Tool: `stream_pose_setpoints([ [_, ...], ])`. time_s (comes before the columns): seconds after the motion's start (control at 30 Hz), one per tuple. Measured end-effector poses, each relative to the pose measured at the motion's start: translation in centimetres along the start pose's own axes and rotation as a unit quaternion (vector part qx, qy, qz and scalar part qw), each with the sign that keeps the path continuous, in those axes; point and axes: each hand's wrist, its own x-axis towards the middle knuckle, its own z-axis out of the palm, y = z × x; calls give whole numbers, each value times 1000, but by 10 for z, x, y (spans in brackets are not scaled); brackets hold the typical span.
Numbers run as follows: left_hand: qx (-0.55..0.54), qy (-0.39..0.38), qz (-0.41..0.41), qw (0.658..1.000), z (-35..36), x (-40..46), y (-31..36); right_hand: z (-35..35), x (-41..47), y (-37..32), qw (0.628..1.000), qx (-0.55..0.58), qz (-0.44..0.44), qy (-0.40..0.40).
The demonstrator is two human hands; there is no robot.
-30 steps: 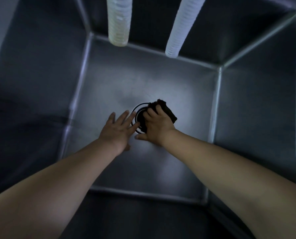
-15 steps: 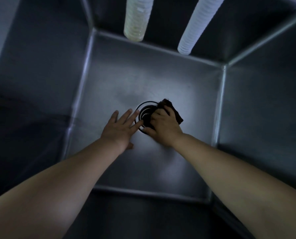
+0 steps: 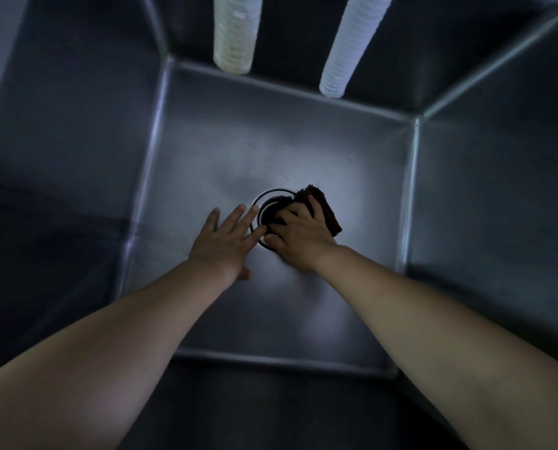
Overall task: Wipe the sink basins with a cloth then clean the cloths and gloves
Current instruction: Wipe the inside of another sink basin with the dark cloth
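Observation:
I look down into a deep steel sink basin [image 3: 225, 151]. At the middle of its floor is the round drain [image 3: 269, 203]. My right hand [image 3: 298, 237] presses a dark brown cloth [image 3: 324, 211] onto the right side of the drain, fingers curled over it. My left hand [image 3: 227, 240] lies flat on the basin floor just left of the drain, fingers spread, its fingertips touching the drain ring. Both forearms are bare; no gloves are in view.
Two ribbed white hoses hang over the back wall: a yellowish hose [image 3: 235, 34] on the left and a whiter hose [image 3: 352, 43] on the right. Steel walls close the basin on all sides; the left wall [image 3: 70, 157] is in shadow.
The view has drifted, so the hoses sit further right in the frame. My right hand keeps rubbing the cloth at the drain with small shifts. The left hand stays flat.

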Motion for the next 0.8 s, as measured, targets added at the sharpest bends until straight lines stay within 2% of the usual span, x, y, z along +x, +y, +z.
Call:
stream_pose_setpoints([
  [0.13,9,-6,-3,1000,-2,0,2,-5,0,4,999,-31,-24,-10],
  [0.33,15,-5,-6,1000,0,-1,4,-1,-13,12,986,-143,-78,24],
  [0.63,19,-10,-13,1000,-1,0,6,3,-4,1,992,-128,-21,-5],
  [0.8,22,-13,-15,1000,-4,-3,8,3,0,-10,985,-169,-20,-4],
])
